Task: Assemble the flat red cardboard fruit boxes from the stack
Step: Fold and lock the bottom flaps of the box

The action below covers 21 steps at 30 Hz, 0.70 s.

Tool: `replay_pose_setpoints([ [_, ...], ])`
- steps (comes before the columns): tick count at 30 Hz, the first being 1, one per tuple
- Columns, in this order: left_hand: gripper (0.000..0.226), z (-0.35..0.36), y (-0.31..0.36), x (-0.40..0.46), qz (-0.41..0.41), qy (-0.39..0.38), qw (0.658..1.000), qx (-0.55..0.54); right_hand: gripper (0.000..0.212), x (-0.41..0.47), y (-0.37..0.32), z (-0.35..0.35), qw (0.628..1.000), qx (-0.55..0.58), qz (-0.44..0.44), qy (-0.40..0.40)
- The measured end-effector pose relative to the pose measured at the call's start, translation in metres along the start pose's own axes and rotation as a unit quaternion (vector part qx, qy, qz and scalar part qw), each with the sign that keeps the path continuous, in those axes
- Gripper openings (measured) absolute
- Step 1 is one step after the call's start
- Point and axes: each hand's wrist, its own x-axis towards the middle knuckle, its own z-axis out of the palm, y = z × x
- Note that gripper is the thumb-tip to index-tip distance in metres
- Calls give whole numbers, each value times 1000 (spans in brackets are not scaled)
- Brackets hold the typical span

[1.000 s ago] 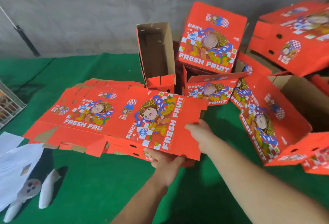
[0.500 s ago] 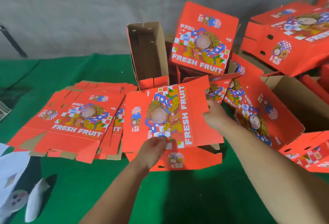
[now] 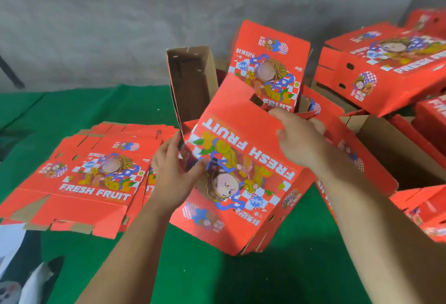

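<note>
So right in front of us we've got one box blank (image 3: 241,183) up off the green mat (image 3: 193,279), tilted, printed face toward us with the "FRESH FRUIT" lettering upside down. Its long axis runs from near-left up to far-right, and the near end looks like it's resting on the mat. Our left hand (image 3: 172,171) has its fingers mostly straight against the blank's left edge, thumb on the printed face, so a loose hold rather than a fist. Our right hand (image 3: 298,139) is curled over the upper edge, gripping it near a far flap.

We'd say this one is barely started: it's opening into a sleeve shape, flaps not folded or tucked as far as we can see.

Left of it, the stack of flat blanks (image 3: 96,178) lies on the mat, several deep, so plenty left to do.

Further back, the finished boxes (image 3: 386,69) are piled by the grey wall (image 3: 120,26), with one open box (image 3: 190,81) standing on end.
</note>
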Motion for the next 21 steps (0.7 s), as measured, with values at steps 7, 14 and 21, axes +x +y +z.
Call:
replay_pose_setpoints([
  [7, 62, -20, 5, -10, 82, -38, 991, -98, 62, -19, -40, -7, 981, -5, -183, 66],
  [14, 68, -14, -8, -36, 61, 32, 997, -16, 63, -48, -50, 5, 984, -67, -158, -49],
  [21, 53, -17, -6, -49, 57, -8, 998, -12, 58, -56, -54, 4, 975, -104, -154, -119],
])
